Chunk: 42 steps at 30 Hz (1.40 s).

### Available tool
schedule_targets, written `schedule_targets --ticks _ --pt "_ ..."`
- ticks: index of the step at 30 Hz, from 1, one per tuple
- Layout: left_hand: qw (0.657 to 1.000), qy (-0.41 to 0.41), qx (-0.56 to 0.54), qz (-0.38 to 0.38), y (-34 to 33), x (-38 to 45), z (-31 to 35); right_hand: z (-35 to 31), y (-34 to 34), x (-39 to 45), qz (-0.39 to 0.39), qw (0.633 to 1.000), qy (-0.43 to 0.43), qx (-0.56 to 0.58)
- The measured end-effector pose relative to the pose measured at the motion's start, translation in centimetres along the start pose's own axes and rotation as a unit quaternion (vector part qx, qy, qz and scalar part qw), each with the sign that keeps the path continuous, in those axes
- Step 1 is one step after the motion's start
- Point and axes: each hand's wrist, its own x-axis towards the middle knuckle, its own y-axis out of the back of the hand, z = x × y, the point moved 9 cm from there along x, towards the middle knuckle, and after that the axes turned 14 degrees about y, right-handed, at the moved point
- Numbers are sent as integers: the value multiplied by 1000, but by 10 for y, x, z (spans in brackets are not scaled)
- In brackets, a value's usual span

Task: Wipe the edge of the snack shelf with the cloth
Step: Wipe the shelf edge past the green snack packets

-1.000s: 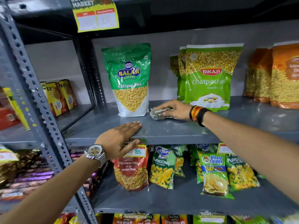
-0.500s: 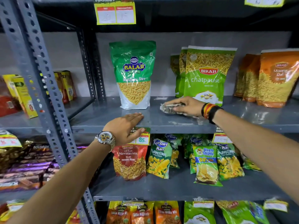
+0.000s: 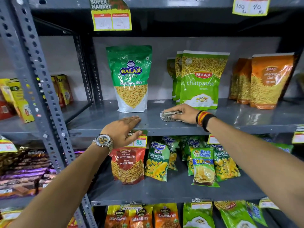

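A grey metal snack shelf [image 3: 172, 127] runs across the middle of the view. My right hand [image 3: 181, 113] presses a crumpled checked cloth [image 3: 167, 116] flat on the shelf top, just in front of the green Bikaji bags. My left hand [image 3: 122, 130] rests palm down over the shelf's front edge, fingers on top and thumb hanging over a yellow price tag [image 3: 139, 140]. It holds nothing. A wristwatch sits on the left wrist, coloured bands on the right.
A green Balaji bag [image 3: 130, 78] stands at the back left of the shelf, Bikaji bags [image 3: 201, 79] in the middle, orange bags [image 3: 269, 79] at the right. Perforated grey uprights [image 3: 37, 76] stand left. Snack packets fill the shelves below.
My right hand has slid the cloth to the right along the shelf top. The left hand has stayed on the front edge. The view has tilted down and pulled back a little.
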Motion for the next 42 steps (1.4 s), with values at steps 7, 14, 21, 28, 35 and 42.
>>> schedule_targets --ticks 7,14,21,28,35,42 --pt "999 5 -11 -31 2 -4 1 -36 -15 -40 -40 998 42 -2" --pt "999 -2 -37 -11 8 5 43 32 84 -58 143 988 -55 -3" --pt "1000 -24 -4 -11 -11 41 117 83 68 -22 52 994 -55 -74" --pt "1000 0 5 -6 -18 50 122 118 47 -9 29 996 -21 -77" --pt "1000 3 11 2 -13 46 127 112 48 -18 1 999 -10 -51" --pt "1000 -4 8 3 -17 47 125 37 42 -95 -61 995 60 50"
